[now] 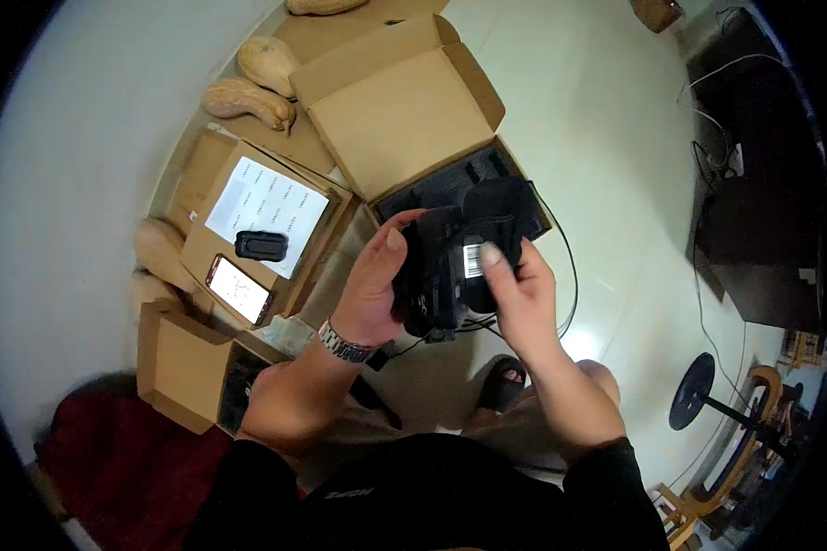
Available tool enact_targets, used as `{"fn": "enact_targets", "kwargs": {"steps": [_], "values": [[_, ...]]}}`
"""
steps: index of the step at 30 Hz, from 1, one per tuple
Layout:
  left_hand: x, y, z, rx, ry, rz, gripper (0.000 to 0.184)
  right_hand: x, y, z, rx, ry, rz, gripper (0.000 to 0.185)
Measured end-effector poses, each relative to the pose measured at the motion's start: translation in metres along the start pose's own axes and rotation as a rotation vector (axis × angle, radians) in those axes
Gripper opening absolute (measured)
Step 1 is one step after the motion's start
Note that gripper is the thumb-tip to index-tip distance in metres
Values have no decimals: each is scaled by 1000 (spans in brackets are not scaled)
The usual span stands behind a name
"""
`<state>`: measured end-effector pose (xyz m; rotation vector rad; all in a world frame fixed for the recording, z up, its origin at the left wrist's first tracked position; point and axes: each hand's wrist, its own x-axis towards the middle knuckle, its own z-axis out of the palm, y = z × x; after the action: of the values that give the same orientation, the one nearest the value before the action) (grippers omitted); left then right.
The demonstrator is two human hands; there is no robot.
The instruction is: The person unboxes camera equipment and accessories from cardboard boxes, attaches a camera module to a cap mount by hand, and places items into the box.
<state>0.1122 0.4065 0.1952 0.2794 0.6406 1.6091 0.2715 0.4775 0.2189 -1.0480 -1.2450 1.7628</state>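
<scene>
We find the black device (432, 266) between the two hands, held clear of the floor (606, 138), its outline partly lost against dark foam (424, 190) behind it. The left hand (368, 289) is partly closed around the device's left side, with the thumb upright along the edge and most fingers hidden. The right hand (526, 294) is likewise partly closed on the opposite side, its thumb at the edge of a white barcode label (472, 261). We note a black cable (572, 275) looping to the right of the right hand, and a metal-banded watch (343, 342) on the left wrist. Just beyond both hands stands an open carton (404, 119), lid raised, lined with the foam. To the left of the left hand, we record a printed sheet (268, 197) on a cardboard box (296, 296), a small black case (261, 245) on the sheet's lower part, and a lit phone (240, 289) beside it. Farther beyond that hand lie tan squashes (246, 99). Nearer the body we observe a smaller open box (186, 363) and maroon cloth (129, 459). Well right of the right hand stands a black cabinet (763, 239).
</scene>
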Motion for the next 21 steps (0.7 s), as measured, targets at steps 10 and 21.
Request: {"fn": "enact_targets", "kwargs": {"steps": [10, 21], "values": [[-2, 3, 7, -10, -258, -104, 43, 16, 28, -29, 823, -229, 477, 37], [-7, 1, 8, -44, -291, -79, 49, 25, 31, -31, 902, -342, 497, 51]]}}
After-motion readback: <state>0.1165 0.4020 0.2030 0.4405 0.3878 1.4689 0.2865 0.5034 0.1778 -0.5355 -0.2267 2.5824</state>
